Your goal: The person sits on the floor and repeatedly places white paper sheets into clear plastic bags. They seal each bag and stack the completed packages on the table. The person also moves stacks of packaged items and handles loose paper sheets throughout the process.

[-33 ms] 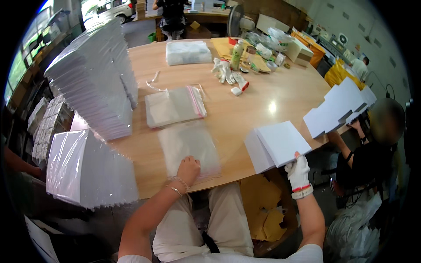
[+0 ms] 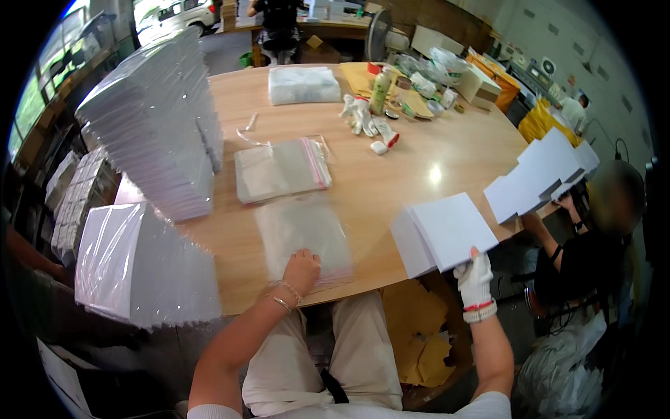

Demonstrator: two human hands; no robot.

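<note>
My left hand (image 2: 303, 271) is bare, with bracelets at the wrist. Its curled fingers press on the near part of a clear plastic bag (image 2: 303, 227) lying flat by the table's front edge. A thicker pile of clear bags with pink edge strips (image 2: 279, 170) lies just beyond. My right hand (image 2: 475, 276) wears a white knit glove that leaves the thumb tip bare. It grips the near right corner of a white square flat piece (image 2: 455, 225), thumb on top and other fingers hidden beneath. That piece rests askew on a stack of similar white pieces (image 2: 412, 241).
Tall plastic-wrapped white stacks (image 2: 150, 126) and a shorter one (image 2: 143, 262) stand at the left. Farther back are loose gloves (image 2: 361, 115), a spray can (image 2: 381, 91) and a fan (image 2: 377, 36). At the right, a seated person (image 2: 586, 244) is beside stepped white stacks (image 2: 534, 174).
The whole scene sits slightly shifted in the picture. Both hands keep their places on the bag and the white piece.
</note>
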